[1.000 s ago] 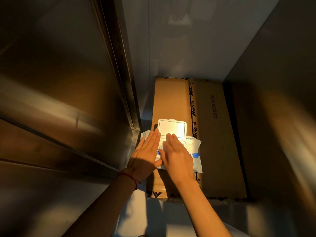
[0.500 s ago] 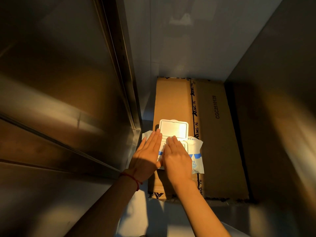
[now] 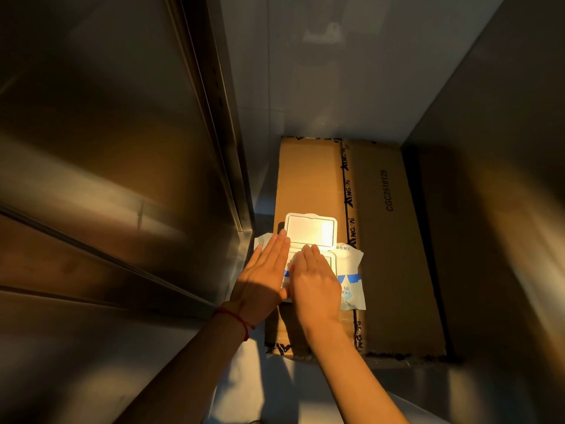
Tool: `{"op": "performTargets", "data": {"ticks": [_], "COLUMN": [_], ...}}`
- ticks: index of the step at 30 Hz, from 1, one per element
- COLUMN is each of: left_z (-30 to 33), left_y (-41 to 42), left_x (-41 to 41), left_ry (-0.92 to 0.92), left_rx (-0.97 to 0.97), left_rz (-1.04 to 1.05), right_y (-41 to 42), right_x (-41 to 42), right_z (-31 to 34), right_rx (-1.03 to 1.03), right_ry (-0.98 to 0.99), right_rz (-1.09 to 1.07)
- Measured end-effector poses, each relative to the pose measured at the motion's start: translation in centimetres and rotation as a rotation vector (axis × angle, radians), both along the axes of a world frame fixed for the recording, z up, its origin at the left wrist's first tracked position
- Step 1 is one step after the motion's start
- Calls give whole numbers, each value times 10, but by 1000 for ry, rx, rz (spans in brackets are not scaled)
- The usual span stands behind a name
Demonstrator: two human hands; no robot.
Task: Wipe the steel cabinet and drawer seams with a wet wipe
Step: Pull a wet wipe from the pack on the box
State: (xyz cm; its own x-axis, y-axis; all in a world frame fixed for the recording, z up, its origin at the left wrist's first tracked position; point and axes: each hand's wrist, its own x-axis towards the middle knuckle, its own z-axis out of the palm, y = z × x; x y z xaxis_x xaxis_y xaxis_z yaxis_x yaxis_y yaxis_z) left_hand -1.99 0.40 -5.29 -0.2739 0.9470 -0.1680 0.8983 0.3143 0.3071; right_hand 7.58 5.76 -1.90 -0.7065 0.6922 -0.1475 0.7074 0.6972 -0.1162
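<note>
Steel cabinet [image 3: 107, 148] loomed left; my flat left hand [image 3: 263, 276] steadied the wipe pack [image 3: 345, 270] while my right hand [image 3: 315, 280], fingers extended, reached its opening—better pull one wipe slowly.

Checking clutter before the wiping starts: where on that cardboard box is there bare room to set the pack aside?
The cardboard box is bare right of the printed tape seam, and on the far strip beyond the open lid. The near-left part is crowded: wet wipe pack, left hand, right hand.
</note>
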Motion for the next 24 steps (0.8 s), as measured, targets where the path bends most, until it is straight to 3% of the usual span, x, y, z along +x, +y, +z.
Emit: {"op": "performTargets", "data": {"ticks": [2,7,13,24], "left_z": [-3,5,5,-17], "left_y": [0,-1,0,2], "left_x": [0,1,5,-1], "left_ry": [-34,-195,-124,-117], "left_rx": [31,121,185,70], "left_rz": [0,30,8,16], "right_y": [3,3,5,20], "right_x": [5,11,17,45], "right_z": [-5,-6,3,-2], "right_rx": [-85,-73,118,140], "right_ry": [9,18,216,178], "right_rz": [28,18,50,114]}}
